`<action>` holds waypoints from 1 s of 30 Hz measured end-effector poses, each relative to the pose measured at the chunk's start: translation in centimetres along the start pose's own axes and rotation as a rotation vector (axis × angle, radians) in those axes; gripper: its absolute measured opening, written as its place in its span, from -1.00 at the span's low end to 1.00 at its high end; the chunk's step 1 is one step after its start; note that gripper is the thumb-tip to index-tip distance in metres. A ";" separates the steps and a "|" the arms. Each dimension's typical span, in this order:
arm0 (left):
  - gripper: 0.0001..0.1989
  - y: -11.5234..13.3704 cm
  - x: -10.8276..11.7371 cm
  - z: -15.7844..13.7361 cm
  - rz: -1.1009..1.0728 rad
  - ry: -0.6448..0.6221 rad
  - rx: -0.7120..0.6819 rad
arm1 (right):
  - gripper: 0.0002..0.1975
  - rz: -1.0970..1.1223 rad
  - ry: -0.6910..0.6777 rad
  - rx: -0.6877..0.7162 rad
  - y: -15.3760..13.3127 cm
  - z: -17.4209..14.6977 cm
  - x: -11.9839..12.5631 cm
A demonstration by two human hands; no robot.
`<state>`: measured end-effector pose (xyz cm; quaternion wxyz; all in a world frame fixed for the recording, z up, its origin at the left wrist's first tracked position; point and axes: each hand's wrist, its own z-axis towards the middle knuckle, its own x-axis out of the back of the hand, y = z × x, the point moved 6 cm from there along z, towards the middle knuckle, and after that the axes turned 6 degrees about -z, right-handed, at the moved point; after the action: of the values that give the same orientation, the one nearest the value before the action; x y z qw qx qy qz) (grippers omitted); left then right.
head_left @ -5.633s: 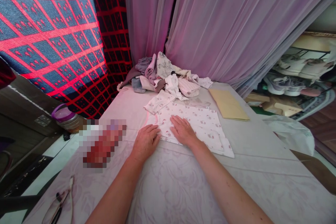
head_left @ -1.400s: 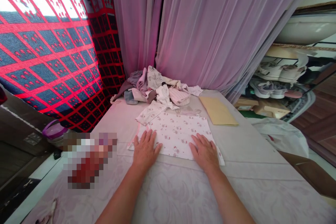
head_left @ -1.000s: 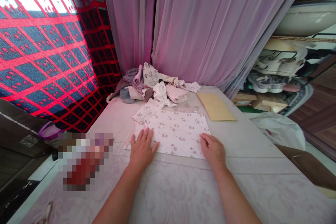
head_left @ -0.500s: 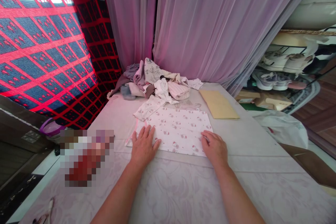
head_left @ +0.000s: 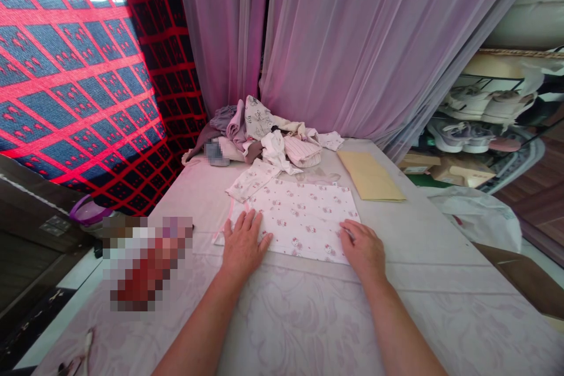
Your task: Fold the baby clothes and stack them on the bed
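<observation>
A child's white shirt (head_left: 304,211) with small red-and-pink cartoon prints lies spread on the table, its pink-trimmed edge to the left. One sleeve (head_left: 253,181) reaches out at its upper left. My left hand (head_left: 243,244) rests flat on the shirt's left part, fingers stretched and apart. At the lower right edge of the shirt, my right hand (head_left: 365,251) has bent fingers closed on the cloth, thumb near the index finger. The cloth under both palms is hidden.
Behind the shirt sits a heap of crumpled clothes (head_left: 264,135) against the purple curtain (head_left: 352,41). A yellow folded sheet (head_left: 372,176) lies right of it. Blurred-out items (head_left: 150,264) are at the left, with a white cable (head_left: 88,349) nearer. Shoes (head_left: 462,135) fill a rack at right.
The whole view has shifted slightly, so things appear a little further right. Both hands keep their places on the shirt.
</observation>
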<state>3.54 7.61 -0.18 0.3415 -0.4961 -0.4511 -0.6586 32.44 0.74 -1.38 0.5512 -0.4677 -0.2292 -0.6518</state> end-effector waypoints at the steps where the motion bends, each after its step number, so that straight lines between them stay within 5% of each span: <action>1: -0.43 0.0 0.0 0.0 0.000 0.003 0.000 | -0.72 0.002 -0.002 -0.003 0.0 0.0 0.0; 30: -0.45 -0.2 -0.2 0.1 -0.006 0.017 -0.003 | -0.73 0.029 0.006 0.019 -0.2 0.1 0.2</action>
<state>3.39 7.76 -0.41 0.3424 -0.4896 -0.4490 -0.6645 32.32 0.73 -1.13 0.5659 -0.4638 -0.2270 -0.6428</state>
